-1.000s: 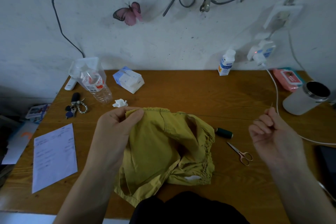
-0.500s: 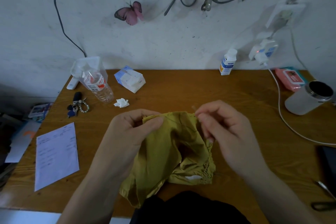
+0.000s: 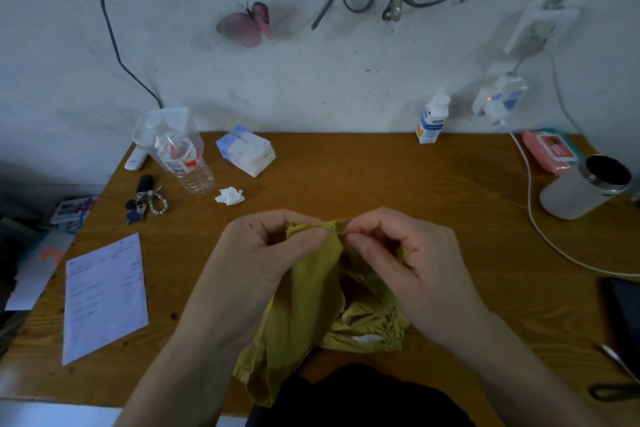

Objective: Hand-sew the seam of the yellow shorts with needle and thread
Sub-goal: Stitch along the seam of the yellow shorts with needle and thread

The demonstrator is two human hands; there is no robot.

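Above the wooden table (image 3: pixel 381 184), left hand (image 3: pixel 263 253) pinching yellow shorts (image 3: pixel 311 288) seam, right hand (image 3: pixel 405 253) pinching needle (image 3: pixel 335 229).

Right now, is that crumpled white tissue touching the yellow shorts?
No, the crumpled tissue lies on the table beside the plastic bottle, with bare wood between it and the yellow shorts.

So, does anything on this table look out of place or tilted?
Two small things. The clear plastic bottle at the back left leans tilted instead of standing upright, against a clear container. A crumpled white tissue lies loose near it on the table. Nothing looks spilled.
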